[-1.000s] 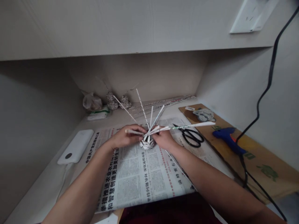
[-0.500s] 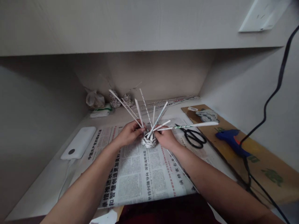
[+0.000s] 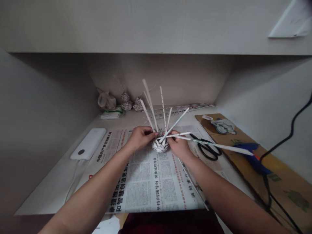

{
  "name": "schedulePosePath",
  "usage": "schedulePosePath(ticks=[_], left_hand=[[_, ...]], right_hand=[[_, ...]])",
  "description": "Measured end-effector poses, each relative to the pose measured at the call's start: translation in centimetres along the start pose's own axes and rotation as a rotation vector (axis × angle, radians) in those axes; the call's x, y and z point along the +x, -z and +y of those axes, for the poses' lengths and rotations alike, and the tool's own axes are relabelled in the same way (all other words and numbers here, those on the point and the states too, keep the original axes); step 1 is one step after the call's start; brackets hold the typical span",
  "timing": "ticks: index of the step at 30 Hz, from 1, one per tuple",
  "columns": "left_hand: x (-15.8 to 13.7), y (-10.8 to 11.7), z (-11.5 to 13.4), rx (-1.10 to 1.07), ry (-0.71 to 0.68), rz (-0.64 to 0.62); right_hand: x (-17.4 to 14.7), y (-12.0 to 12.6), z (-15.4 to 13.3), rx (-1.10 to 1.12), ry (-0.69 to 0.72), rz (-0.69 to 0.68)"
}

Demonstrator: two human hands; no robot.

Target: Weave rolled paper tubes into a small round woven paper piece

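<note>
White desk tucked under an overhang, newspaper spread over the middle of it, and a little round paper basket sitting near the centre with a bunch of paper sticks poking up and out of the top. Left hand is on the basket's left side, thumb and fingers pinched together at the rim; can't tell if it's the rim itself or a stick base in there. Right hand is up against the right side, fingers curled in, but the tips are mostly behind the sticks so I can't tell how firmly they're gripping. One long stick runs off right, over the scissors and as far as the blue glue gun on the cardboard. Looks to me like the weaving stage, bending sticks around the upper edge. I'd say the next move calls for one hand steadying the basket while the other tucks a stick snugly between its neighbours without creasing it. Two other woven pieces sit far left, beside a plastic bag.
</note>
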State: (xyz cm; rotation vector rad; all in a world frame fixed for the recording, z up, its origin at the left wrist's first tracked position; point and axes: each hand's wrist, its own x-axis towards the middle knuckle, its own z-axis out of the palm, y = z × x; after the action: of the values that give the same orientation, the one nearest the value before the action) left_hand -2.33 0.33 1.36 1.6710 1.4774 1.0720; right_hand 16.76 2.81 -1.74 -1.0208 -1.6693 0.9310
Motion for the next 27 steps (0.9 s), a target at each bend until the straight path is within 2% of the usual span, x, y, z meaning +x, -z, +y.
schedulePosePath(ticks=[4, 10, 18, 23, 27], left_hand=[[-0.2, -0.1, 0.6, -0.13, -0.038, 0.069], [-0.6, -0.2, 1.8, -0.297, -0.117, 0.093], [-0.9, -0.3, 1.8, -0.212, -0.212, 0.106], [-0.9, -0.3, 1.6, -0.188, -0.175, 0.029], [-0.9, 0.0, 1.9, -0.105, -0.276, -0.1]], right_hand=[[0.0, 0.6, -0.7, 0.011, 0.119, 0.042], [-0.4, 0.7, -1.5, 0.0, 0.178, 0.114], [-0.3, 0.9, -1.5, -0.013, 0.214, 0.117], [-0.3, 0.7, -1.5, -0.063, 0.203, 0.084], [-0.3, 0.8, -1.3, -0.114, 0.167, 0.093]])
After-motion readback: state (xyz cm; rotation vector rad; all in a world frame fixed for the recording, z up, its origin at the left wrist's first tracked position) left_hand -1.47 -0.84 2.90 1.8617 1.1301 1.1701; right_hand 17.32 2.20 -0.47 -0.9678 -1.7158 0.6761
